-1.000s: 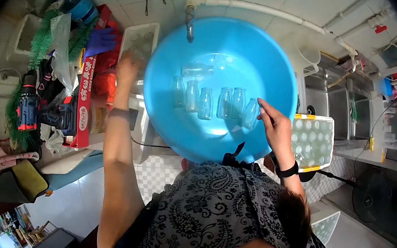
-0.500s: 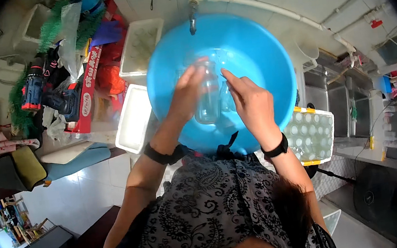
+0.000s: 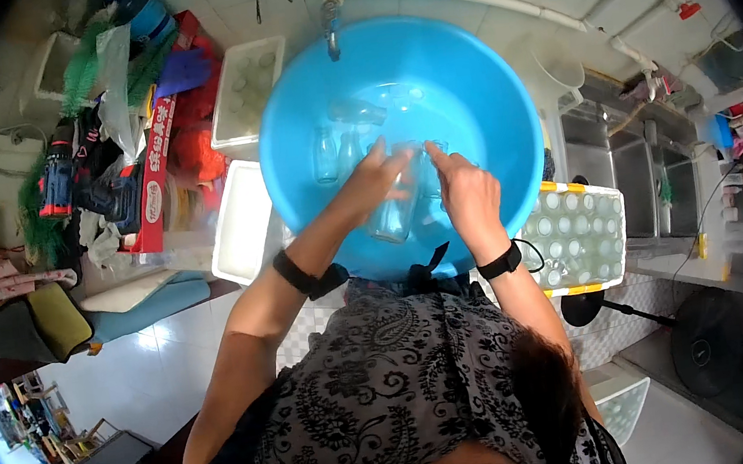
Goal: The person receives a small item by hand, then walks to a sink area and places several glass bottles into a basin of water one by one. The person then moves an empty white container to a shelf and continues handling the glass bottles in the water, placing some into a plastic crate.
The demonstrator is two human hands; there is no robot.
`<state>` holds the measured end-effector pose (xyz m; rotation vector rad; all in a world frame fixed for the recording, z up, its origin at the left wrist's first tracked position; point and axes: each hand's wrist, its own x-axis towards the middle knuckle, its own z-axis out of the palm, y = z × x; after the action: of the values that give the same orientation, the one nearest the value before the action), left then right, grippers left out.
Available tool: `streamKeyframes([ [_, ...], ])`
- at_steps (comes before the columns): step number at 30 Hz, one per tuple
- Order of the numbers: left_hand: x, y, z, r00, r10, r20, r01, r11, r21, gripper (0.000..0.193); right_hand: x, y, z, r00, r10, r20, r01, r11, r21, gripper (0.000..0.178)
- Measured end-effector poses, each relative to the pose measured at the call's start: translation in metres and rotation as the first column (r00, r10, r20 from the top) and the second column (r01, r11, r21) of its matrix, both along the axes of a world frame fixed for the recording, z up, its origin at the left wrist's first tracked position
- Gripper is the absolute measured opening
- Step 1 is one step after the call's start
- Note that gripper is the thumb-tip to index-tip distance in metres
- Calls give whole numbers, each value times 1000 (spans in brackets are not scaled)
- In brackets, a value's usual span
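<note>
Over the big blue basin (image 3: 507,123), my left hand (image 3: 370,186) has its fingers around the upper part of a clear glass bottle (image 3: 392,222). Motion smears those fingertips, and the bottle slants with its base toward me. My right hand (image 3: 474,201) is closed just right of it, index finger and thumb side facing the bottle. Another piece of clear glass (image 3: 432,180) shows between the two hands; whether my right fingers hold it is hidden. Farther left in the basin lie a glass bottle (image 3: 324,156), a second bottle (image 3: 349,153) and a third bottle (image 3: 359,111) on its side.
A tap (image 3: 332,37) juts over the basin's far rim. Left are a white foam box (image 3: 241,225) and another foam box (image 3: 248,89) holding glassware. A crate (image 3: 576,239) of several jars stands right, near steel sinks (image 3: 632,181). Power drills (image 3: 58,173) lie far left.
My left hand has come down toward me and the glass bottle's top has tipped to the right. Bottles at the basin's left now show more plainly. The whole view has shifted slightly.
</note>
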<state>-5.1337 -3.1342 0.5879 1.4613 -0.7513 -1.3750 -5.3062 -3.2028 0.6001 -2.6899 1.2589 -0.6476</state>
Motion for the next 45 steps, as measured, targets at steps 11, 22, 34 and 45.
streamKeyframes([
  [11, 42, -124, -82, 335, 43, 941, 363, 916, -171, 68, -108, -73, -13, 922, -296, 249, 259, 951, 171, 32],
  [22, 53, -170, -170, 44, -117, 992, 484, 872, 81, 61, -104, -41, -40, 940, -270, 208, 197, 928, 315, 29],
  [34, 244, -93, -72, -107, 2, 994, -162, 987, -19, 14, -88, -28, -16, 929, -262, 260, 136, 897, 421, 29],
  [45, 354, -46, -119, -333, -195, 923, -386, 921, 55, 19, -61, -10, -5, 938, -180, 297, 53, 920, 389, 29],
])
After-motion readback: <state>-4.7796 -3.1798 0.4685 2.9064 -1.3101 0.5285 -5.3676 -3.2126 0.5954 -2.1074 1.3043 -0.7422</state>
